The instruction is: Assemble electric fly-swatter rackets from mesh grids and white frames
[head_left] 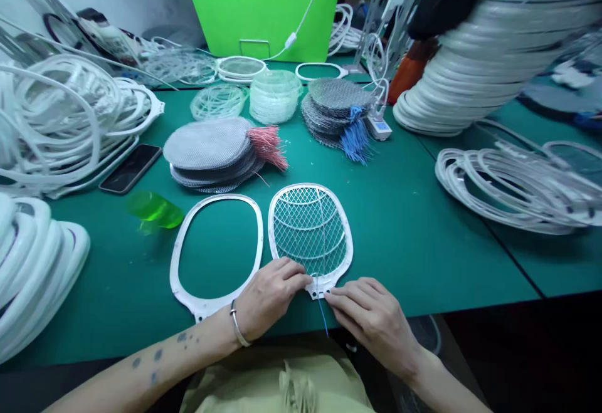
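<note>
A white racket-shaped frame point(349, 247) with a lattice grid and curved ribs lies on the green table in front of me. My left hand point(270, 294) is closed, thumb and fingers pinching the left side of its neck. At the right side of the neck, my right hand point(376, 316) grips the edge with its fingertips together. Between the hands a thin blue wire point(323, 316) hangs from the neck over the table edge. A second white frame point(175, 266), with an open middle, lies to the left, partly behind my left hand and wrist.
Grey mesh discs point(202, 146) with red wires and darker mesh discs point(324, 109) with blue wires are stacked beyond. A green translucent object point(157, 209) and a phone point(130, 168) lie left. White frames are piled left point(42, 269) and right point(508, 181); a tall stack point(484, 56) leans.
</note>
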`<act>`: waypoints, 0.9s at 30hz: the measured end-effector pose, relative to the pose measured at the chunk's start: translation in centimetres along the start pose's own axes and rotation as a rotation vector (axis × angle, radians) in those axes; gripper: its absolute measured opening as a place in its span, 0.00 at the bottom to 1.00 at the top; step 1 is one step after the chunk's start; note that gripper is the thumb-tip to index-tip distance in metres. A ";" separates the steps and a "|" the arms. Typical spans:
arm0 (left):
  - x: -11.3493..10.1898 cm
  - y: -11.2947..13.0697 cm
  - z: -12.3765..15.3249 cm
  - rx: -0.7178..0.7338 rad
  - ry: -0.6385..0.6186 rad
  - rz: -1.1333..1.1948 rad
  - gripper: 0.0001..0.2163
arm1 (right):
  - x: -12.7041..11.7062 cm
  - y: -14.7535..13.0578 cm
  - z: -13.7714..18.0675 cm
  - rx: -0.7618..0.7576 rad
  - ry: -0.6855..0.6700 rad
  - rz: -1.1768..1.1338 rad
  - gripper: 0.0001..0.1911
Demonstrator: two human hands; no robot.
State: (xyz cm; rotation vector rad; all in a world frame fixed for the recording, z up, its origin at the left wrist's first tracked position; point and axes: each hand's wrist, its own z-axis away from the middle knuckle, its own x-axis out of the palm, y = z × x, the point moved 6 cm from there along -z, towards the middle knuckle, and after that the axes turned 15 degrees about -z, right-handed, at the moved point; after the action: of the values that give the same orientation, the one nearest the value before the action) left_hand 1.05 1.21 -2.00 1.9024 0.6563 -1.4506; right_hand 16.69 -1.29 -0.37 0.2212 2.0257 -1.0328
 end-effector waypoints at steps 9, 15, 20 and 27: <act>-0.9 0.3 0.3 0.127 0.135 -0.077 0.12 | 0.2 0.4 -0.2 -0.008 -0.084 0.013 0.07; -0.8 0.4 0.4 0.142 0.151 -0.098 0.13 | 0.2 0.5 -0.2 -0.011 -0.082 0.003 0.07; -1.3 0.7 0.5 0.139 0.216 -0.115 0.13 | 0.0 0.3 -0.3 -0.025 -0.073 0.007 0.07; -0.3 0.8 0.5 0.132 0.185 -0.101 0.12 | 0.0 0.4 -0.5 -0.027 -0.075 0.016 0.07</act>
State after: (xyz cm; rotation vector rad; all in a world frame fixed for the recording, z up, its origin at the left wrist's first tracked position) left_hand 1.22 0.32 -1.64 2.1523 0.7683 -1.4211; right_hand 16.60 -0.65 -0.44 0.1818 1.9659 -0.9893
